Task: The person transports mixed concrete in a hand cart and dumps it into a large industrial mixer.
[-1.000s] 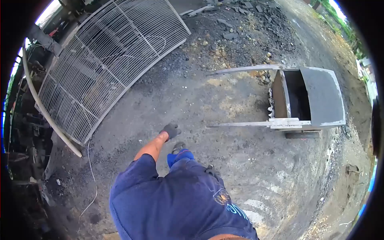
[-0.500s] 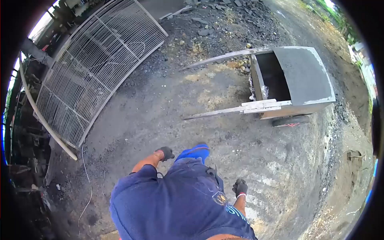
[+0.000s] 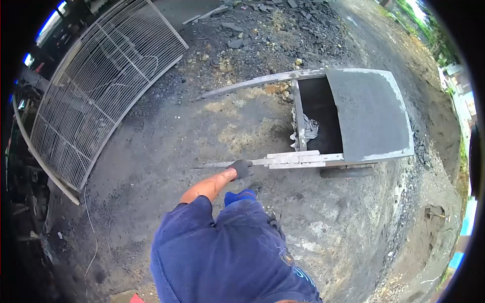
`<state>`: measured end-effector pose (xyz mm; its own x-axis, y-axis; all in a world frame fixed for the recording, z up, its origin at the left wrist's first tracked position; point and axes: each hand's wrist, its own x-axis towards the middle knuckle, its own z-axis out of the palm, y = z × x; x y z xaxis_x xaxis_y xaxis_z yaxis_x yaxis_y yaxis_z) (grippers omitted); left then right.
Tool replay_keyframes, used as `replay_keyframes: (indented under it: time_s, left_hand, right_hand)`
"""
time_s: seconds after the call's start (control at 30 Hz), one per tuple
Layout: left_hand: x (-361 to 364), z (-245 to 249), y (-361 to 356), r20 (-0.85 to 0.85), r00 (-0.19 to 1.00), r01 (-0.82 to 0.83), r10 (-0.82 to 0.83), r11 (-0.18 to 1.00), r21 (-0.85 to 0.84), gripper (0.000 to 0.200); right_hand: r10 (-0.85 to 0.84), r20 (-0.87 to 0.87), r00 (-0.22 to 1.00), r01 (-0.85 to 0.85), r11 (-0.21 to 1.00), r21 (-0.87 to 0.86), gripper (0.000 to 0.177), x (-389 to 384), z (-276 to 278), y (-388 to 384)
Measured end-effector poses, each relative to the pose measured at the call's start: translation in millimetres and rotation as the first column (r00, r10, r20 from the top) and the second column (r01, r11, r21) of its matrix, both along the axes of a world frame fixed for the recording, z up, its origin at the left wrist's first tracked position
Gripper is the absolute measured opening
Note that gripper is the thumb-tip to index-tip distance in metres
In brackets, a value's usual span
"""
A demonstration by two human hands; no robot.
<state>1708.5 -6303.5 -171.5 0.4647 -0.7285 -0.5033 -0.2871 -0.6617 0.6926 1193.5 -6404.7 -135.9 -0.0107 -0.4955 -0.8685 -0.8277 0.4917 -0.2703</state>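
Note:
My left hand (image 3: 241,169), in a dark glove, reaches forward and overlaps the near handle (image 3: 260,162) of a wooden cart. Whether it touches the handle is unclear, and its fingers are too indistinct to read as open or closed. The cart has a grey flat cover (image 3: 371,116) over its right part and an open dark compartment (image 3: 321,111) at the left. Crumpled silvery material (image 3: 310,129) lies at the compartment's front edge. My right hand is out of view.
A large metal grille (image 3: 106,86) stands at the upper left, beside a curved pole (image 3: 41,164). Dark rubble (image 3: 252,30) covers ground beyond the cart. A wheel (image 3: 347,172) shows under the cart's near side. A thin wire (image 3: 91,222) lies at the left.
My left hand has risen from beside my leg and reached forward to the near handle in the view. My right hand has left the view. The cart appears closer and further left.

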Motion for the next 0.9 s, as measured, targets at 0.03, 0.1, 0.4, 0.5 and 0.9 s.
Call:
replay_keyframes:
  time_s: [0.03, 0.1, 0.4, 0.5, 0.9]
  left_hand:
    - [2.6, 12.2, -27.0, 0.000, 1.000, -0.007, 0.007, 0.998, -0.066, 0.050]
    - [7.8, 30.9, -78.7, -0.081, 0.995, -0.066, 0.055, 0.988, -0.136, 0.051]
    - [33.9, 23.6, -224.3, -0.234, 0.876, -0.482, 0.422, 0.794, -0.371, 0.045]
    - [44.0, 14.8, -255.8, -0.278, 0.803, -0.590, 0.527, 0.768, -0.248, 0.052]
    - [13.1, 37.9, -372.7, -0.409, 0.480, -0.856, 0.777, 0.516, -0.024, 0.079]
  right_hand:
    - [0.021, -0.006, 1.000, -0.021, 1.000, -0.013, 0.041, 1.4, 2.8, -14.3]
    - [0.041, -0.013, 0.999, -0.042, 0.998, -0.040, 0.041, 8.3, 6.8, -44.0]
    - [0.165, 0.164, 0.973, -0.005, 0.718, -0.696, 0.045, 122.0, 60.0, -272.7]
    - [0.258, 0.199, 0.945, 0.059, 0.465, -0.883, 0.048, 209.2, 145.2, -347.1]
    - [0.774, 0.135, 0.619, 0.058, 0.127, -0.990, 0.046, 325.7, 189.7, -545.9]
